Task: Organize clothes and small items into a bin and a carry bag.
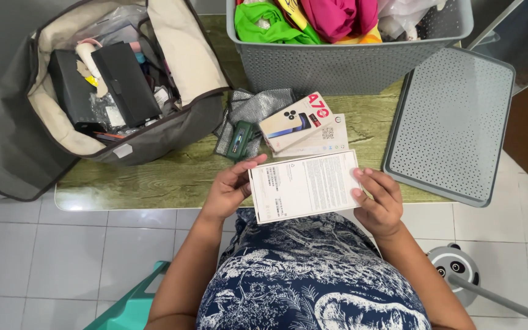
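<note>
I hold a white printed paper leaflet [305, 185] flat in front of me, above the near edge of the green wood-grain table [154, 174]. My left hand [230, 188] grips its left edge and my right hand [379, 201] grips its right edge. Just beyond the leaflet lie a phone box [294, 121] with a phone pictured on it and a white card [328, 142] under it. A small dark green device [239, 139] rests on a silvery mesh pouch [255, 107] to the left of the box.
An open grey bag [172, 131] with black boxes inside sits at the left. A grey perforated basket [349, 61] of colourful clothes stands at the back, its lid [450, 122] lying at the right. A teal stool [132, 302] and a panda-faced object [456, 269] are on the tiled floor.
</note>
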